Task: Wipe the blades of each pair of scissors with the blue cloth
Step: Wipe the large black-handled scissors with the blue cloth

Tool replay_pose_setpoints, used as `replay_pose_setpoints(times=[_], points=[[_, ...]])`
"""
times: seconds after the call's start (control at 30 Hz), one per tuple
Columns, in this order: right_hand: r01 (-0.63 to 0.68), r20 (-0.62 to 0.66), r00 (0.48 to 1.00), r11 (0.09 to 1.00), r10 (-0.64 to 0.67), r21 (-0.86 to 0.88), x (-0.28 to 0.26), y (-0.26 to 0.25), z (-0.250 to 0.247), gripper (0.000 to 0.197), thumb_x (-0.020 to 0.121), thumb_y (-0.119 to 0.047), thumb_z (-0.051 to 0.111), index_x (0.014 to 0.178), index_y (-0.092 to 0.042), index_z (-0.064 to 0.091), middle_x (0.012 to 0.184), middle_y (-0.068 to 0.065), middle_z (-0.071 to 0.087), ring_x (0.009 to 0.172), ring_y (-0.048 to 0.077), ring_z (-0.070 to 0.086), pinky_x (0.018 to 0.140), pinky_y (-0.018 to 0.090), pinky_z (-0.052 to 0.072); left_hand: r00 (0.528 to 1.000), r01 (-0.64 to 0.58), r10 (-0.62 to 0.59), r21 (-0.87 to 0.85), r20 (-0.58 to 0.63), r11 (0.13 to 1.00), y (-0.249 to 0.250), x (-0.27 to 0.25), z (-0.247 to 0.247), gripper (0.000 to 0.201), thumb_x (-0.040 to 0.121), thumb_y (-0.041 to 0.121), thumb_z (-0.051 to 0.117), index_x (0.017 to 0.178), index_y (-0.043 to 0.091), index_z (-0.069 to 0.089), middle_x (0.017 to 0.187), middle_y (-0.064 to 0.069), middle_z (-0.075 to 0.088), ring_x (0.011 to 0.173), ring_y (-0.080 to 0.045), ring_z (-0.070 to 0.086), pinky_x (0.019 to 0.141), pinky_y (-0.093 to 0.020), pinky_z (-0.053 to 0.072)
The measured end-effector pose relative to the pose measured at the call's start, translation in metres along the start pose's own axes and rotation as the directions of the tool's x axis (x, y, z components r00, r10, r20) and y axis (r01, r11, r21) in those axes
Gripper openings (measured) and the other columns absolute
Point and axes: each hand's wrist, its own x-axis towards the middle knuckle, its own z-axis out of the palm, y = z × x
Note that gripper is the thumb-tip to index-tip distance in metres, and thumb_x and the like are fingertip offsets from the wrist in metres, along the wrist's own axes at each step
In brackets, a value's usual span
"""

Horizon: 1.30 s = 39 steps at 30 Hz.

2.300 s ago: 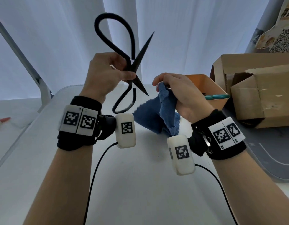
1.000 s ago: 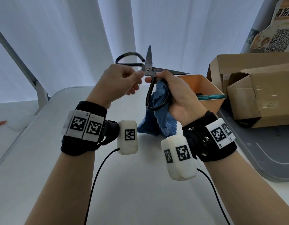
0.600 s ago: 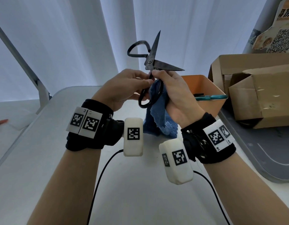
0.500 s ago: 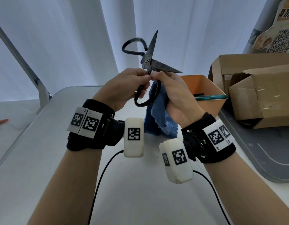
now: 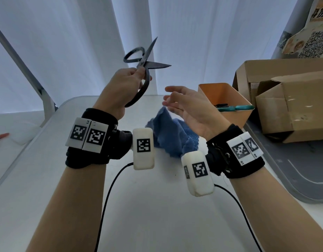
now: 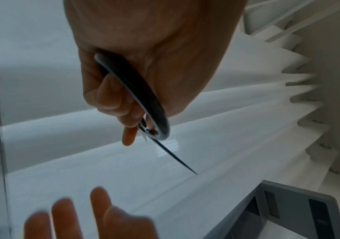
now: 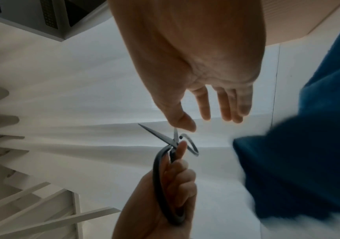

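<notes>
Clenched round the lower handle loop of the black scissors (image 5: 145,70), the left hand (image 5: 123,90) holds them up in the air with the blades spread apart, one pointing up and the other out to the right. From the left wrist view the fingers (image 6: 112,97) curl through that loop and one blade runs on past the pivot to a thin point. The right hand (image 5: 189,108) is released, fingers straight and slightly spread, gripping nothing; it hangs to the right of the grip and a little lower, apart from the scissors.

Beneath both hands lies the white table (image 5: 148,206), and behind the grip hang pale curtains (image 5: 75,33). Far to the right of the grip stand the cardboard boxes (image 5: 291,106). Nearer, just beyond the free right hand, sits the orange bin (image 5: 228,99), with teal-handled scissors (image 5: 237,107) lying across its rim. Below the grip and between the two wrists, the blue cloth (image 5: 169,135) rests crumpled on the table, under the right palm; whether the fingers brush its raised tip cannot be told. In the right wrist view the cloth (image 7: 308,145) is blurred at the right edge, while the thumb (image 7: 177,119) is close to a blade tip of the scissors (image 7: 171,142).
</notes>
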Motion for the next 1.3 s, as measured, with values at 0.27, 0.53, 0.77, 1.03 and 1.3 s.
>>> replay_pose_setpoints(times=[0.27, 0.53, 0.77, 1.03, 1.3], points=[[0.038, 0.043, 0.999, 0.947, -0.025, -0.319, 0.006, 0.007, -0.013, 0.014, 0.083, -0.023, 0.080, 0.078, -0.015, 0.070, 0.080, -0.004, 0.071, 0.082, 0.008, 0.065, 0.081, 0.029, 0.055, 0.999, -0.015, 0.016, 0.027, -0.041, 1.000, -0.003, 0.003, -0.009, 0.041, 0.105, 0.039, 0.043, 0.105, 0.011, 0.072, 0.067, 0.004, 0.046, 0.060, -0.007, 0.043, 0.058, -0.023, 0.035], [0.045, 0.103, 0.994, 0.777, 0.025, -0.628, 0.003, 0.014, -0.010, 0.016, 0.088, -0.031, 0.075, 0.099, -0.020, 0.074, 0.107, -0.002, 0.070, 0.099, 0.017, 0.065, 0.097, 0.040, 0.054, 0.999, -0.016, 0.017, 0.027, -0.034, 1.000, -0.005, 0.006, -0.012, 0.037, 0.104, 0.041, 0.045, 0.097, 0.017, 0.073, 0.071, 0.004, 0.045, 0.065, -0.009, 0.042, 0.061, -0.023, 0.035], [0.207, 0.361, 0.887, 0.451, 0.288, -0.868, 0.003, 0.027, 0.008, 0.038, 0.101, -0.036, 0.052, 0.139, -0.031, 0.054, 0.123, -0.005, 0.057, 0.104, 0.009, 0.047, 0.098, 0.029, 0.037, 0.999, -0.013, 0.014, 0.019, -0.030, 1.000, -0.006, 0.006, -0.014, 0.034, 0.104, 0.039, 0.047, 0.095, 0.018, 0.073, 0.065, 0.006, 0.040, 0.063, -0.007, 0.039, 0.065, -0.022, 0.034], [0.165, 0.289, 0.904, 0.368, 0.315, -0.915, 0.006, 0.039, 0.003, 0.045, 0.095, -0.028, 0.064, 0.140, -0.031, 0.054, 0.109, -0.010, 0.060, 0.105, 0.016, 0.055, 0.090, 0.027, 0.041, 1.000, -0.022, 0.022, 0.017, -0.015, 1.000, -0.006, 0.005, -0.014, 0.030, 0.103, 0.035, 0.051, 0.104, 0.016, 0.074, 0.066, 0.008, 0.044, 0.053, -0.001, 0.040, 0.057, -0.019, 0.032], [0.177, 0.183, 0.981, 0.650, -0.059, -0.739, 0.010, 0.029, -0.004, 0.020, 0.079, -0.023, 0.078, 0.081, -0.008, 0.066, 0.077, 0.006, 0.066, 0.069, 0.011, 0.057, 0.061, 0.025, 0.047, 0.999, -0.039, 0.039, 0.037, -0.014, 0.999, -0.008, 0.007, -0.016, 0.028, 0.099, 0.033, 0.058, 0.106, 0.011, 0.074, 0.066, 0.010, 0.049, 0.059, -0.003, 0.043, 0.057, -0.021, 0.034]])
